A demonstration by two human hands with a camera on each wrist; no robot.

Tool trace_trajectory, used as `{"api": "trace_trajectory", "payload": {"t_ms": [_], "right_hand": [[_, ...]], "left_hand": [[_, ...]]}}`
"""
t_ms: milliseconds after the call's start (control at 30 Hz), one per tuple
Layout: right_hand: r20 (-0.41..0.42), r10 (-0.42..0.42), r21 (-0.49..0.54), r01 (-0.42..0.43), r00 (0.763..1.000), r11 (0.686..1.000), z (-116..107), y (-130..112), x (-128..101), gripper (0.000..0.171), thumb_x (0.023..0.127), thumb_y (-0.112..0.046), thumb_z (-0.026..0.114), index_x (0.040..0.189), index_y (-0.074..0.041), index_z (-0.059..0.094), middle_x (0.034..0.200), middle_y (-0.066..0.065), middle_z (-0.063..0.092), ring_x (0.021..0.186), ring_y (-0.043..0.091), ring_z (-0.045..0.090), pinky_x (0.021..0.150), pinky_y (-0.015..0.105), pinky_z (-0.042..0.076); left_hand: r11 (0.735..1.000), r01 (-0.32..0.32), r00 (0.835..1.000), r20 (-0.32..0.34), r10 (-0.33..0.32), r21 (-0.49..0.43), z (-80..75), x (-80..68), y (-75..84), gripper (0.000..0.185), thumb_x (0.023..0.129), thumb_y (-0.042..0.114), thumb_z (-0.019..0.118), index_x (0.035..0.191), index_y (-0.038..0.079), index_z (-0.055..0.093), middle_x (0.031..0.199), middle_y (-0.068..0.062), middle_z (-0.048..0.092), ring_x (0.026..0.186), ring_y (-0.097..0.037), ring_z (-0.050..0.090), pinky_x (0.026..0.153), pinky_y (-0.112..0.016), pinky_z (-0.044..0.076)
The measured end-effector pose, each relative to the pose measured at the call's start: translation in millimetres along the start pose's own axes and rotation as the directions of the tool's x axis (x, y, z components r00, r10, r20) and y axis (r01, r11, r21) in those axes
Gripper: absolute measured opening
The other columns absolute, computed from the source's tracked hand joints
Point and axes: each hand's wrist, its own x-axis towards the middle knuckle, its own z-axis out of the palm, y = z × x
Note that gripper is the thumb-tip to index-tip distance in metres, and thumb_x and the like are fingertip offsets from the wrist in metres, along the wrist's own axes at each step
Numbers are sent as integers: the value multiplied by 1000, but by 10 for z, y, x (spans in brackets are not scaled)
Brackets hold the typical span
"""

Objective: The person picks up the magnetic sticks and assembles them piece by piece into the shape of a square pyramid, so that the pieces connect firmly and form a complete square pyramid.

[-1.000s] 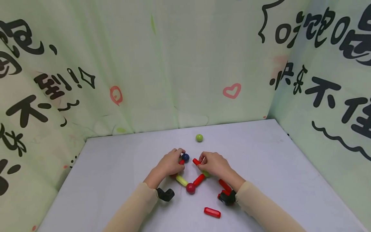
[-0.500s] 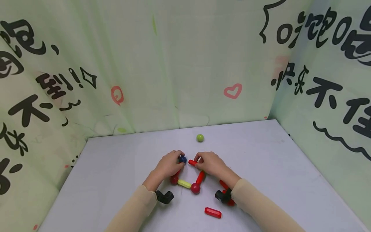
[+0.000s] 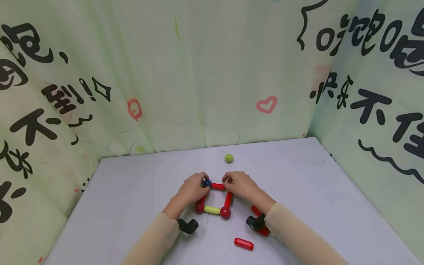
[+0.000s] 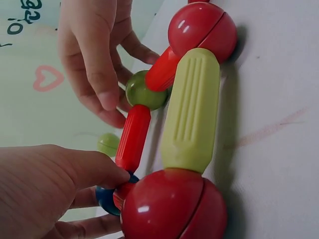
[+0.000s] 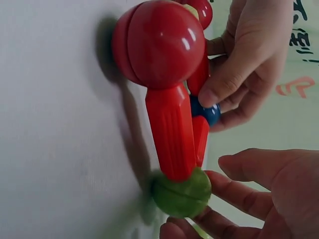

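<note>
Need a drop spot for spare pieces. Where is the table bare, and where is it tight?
Bare: the table left of the left hand, and the wide stretch right of the right hand. Also the strip behind the green ball. Crowded: the rod-and-ball square between both hands, and the loose red rod near the right sleeve.

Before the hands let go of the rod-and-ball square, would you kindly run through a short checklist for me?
1. Top red rod meets blue ball: ok.
2. Its other end meets the green ball: ok.
3. Yellow rod joins both red balls: ok.
4. Left hand steadies the blue ball: ok.
5. Right hand at the green-ball corner: ok, but grip cannot tell.
6. Joints hold unaided: cannot tell.
</note>
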Motion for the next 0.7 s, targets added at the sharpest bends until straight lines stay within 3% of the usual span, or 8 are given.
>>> {"api": "trace_trajectory", "payload": {"t_ms": [167, 433, 700], "right_hand": [[6, 50, -29, -50, 999, 998, -111, 68, -79, 19, 98, -21, 68, 113, -11, 72, 100, 6, 69, 87, 19, 61, 77, 35, 55], [64, 122, -167, -110, 991, 980, -329, 228, -369, 29, 91, -25, 77, 114, -9, 70, 92, 5, 68, 78, 18, 60, 70, 35, 54], [93, 154, -219, -130, 984, 967, -411, 381, -569, 28, 82, -15, 82, 105, -9, 68, 83, 5, 61, 74, 20, 55, 66, 35, 50]], "left_hand": [[999, 37, 999, -15, -37, -38, -15, -1, -44, 33, 93, 22, 74, 122, 8, 65, 103, -9, 65, 88, -21, 58, 81, -39, 59], [992, 113, 992, -45, -115, -50, -78, -43, -137, 33, 91, 26, 76, 117, 8, 65, 88, -5, 62, 72, -19, 57, 61, -30, 49], [982, 186, 979, -82, -187, -23, -130, -100, -198, 34, 89, 33, 78, 110, 9, 63, 85, -4, 62, 74, -20, 56, 62, -30, 45]]}}
